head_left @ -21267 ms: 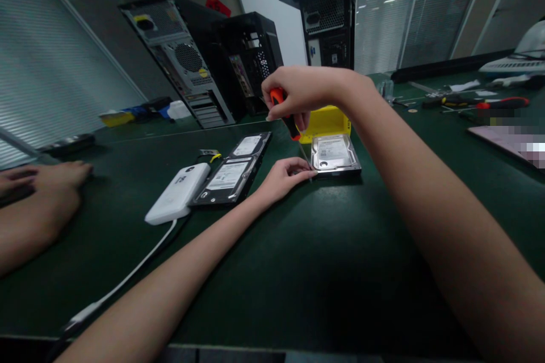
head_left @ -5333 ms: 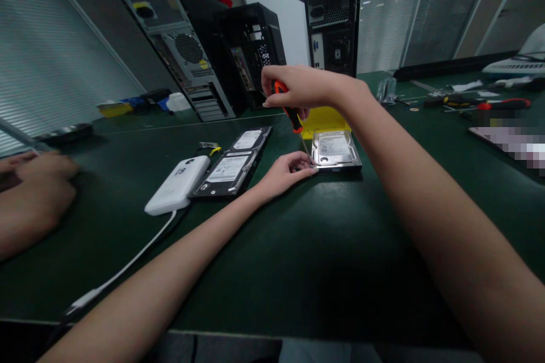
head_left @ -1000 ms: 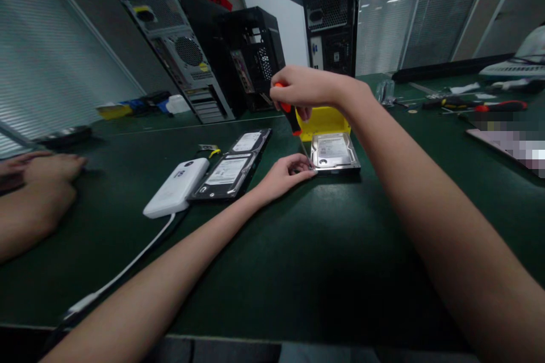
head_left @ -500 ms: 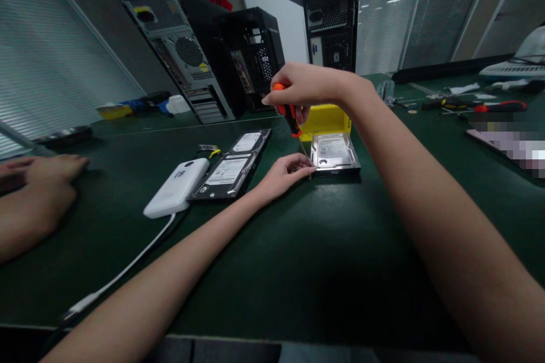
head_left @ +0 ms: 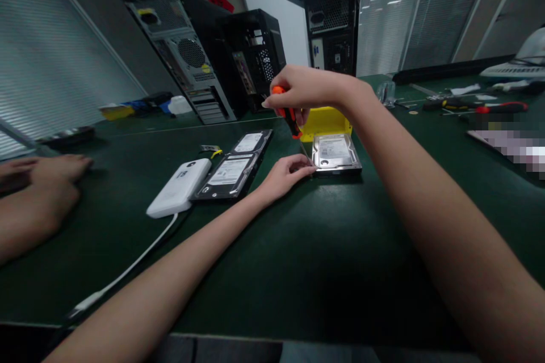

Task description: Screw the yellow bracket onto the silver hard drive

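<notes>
Since a second ago, the thumb of my right hand (head_left: 294, 88) has swung outward. That hand grips the screwdriver (head_left: 290, 122); left hand (head_left: 285, 173) curls near its tip, pinch unclear. Hard drive (head_left: 335, 151) right of left fingers. Best: shaft aligned, pressure steady.

Surface (head_left: 306, 272) dark green; screwdriver (head_left: 290, 120) orange and black; hard drive (head_left: 336, 150) silver, white-labelled; box (head_left: 327, 122) at its 12 o'clock yellow, case (head_left: 179, 187) at its 9 o'clock white.
</notes>
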### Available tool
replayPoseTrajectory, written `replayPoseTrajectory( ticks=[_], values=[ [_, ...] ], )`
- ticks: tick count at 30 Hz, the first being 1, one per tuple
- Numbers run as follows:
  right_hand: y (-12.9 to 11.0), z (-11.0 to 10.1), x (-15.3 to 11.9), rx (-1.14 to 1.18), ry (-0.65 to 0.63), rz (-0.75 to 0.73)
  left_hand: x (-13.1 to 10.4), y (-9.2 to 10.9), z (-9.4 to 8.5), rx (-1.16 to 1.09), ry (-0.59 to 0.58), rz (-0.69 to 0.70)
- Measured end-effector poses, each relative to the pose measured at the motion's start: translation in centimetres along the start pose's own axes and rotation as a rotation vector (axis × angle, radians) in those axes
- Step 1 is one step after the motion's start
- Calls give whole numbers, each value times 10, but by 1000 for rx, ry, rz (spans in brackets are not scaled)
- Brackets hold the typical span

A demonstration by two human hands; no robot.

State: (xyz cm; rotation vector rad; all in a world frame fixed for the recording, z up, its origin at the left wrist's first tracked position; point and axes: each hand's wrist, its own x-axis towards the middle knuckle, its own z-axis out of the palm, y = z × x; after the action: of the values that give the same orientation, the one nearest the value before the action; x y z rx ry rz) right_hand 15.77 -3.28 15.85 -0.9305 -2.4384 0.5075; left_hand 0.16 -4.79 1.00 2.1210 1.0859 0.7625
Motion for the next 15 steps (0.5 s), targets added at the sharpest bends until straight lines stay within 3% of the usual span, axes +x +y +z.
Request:
replayPoseTrajectory(
  ticks=[4, 15],
  values=[
    [1, -2, 3, 9, -40, -20, 0, 0, 0, -13, -13, -6],
    [3, -2, 1, -21, -3, -40, 0, -1, 1, -50, -4, -12]
  ],
)
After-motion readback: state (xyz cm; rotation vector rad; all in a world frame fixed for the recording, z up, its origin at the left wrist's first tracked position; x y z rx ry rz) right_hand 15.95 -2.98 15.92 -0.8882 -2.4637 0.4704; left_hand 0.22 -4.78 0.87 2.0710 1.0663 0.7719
